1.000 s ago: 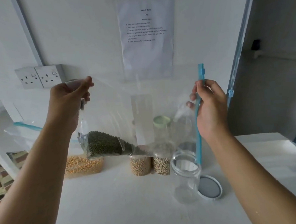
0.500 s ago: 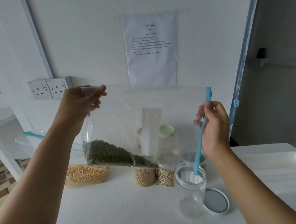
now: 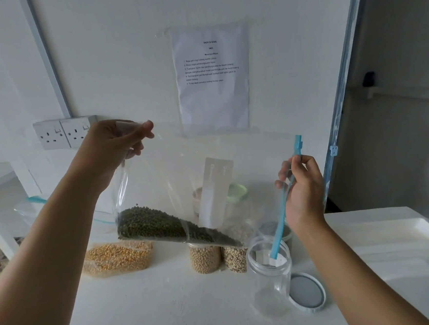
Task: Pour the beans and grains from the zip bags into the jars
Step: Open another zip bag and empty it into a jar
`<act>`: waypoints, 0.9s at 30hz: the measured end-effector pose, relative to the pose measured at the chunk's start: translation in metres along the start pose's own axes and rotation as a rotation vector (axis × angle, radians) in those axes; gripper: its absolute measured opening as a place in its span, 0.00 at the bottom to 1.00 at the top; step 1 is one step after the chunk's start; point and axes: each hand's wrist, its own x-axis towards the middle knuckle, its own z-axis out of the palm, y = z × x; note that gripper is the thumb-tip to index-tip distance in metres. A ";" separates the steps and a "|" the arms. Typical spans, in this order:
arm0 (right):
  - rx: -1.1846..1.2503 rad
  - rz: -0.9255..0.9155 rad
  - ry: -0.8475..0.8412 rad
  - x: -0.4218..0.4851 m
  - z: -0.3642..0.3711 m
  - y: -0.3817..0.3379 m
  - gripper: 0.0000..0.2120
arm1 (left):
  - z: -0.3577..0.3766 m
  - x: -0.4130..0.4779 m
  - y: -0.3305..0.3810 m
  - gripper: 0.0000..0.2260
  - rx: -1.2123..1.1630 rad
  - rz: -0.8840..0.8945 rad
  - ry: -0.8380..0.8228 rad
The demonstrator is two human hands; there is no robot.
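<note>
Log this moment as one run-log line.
left hand grips zip bag; right hand grips zip strip; beans in bag; jar open

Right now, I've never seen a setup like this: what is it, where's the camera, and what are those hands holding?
No machine here: a person wears a wide-angle camera on the head, looking forward and down at their own bare arms. The left hand pinches a top corner of a clear zip bag with green beans pooled inside. The right hand grips the bag's blue zip strip, whose lower end reaches the mouth of an open empty jar. On the white table a lid lies beside that jar, filled jars stand behind it, and a bag of yellow corn lies further left.
</note>
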 end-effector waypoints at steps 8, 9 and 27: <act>-0.003 -0.006 0.032 -0.002 -0.002 -0.004 0.12 | 0.005 0.006 0.019 0.12 0.039 0.036 -0.038; -0.011 -0.005 0.041 -0.003 -0.002 -0.004 0.12 | 0.007 0.008 0.020 0.12 0.038 0.036 -0.045; 0.004 0.017 0.095 -0.007 -0.011 -0.004 0.13 | 0.011 0.028 0.033 0.26 0.078 0.067 -0.105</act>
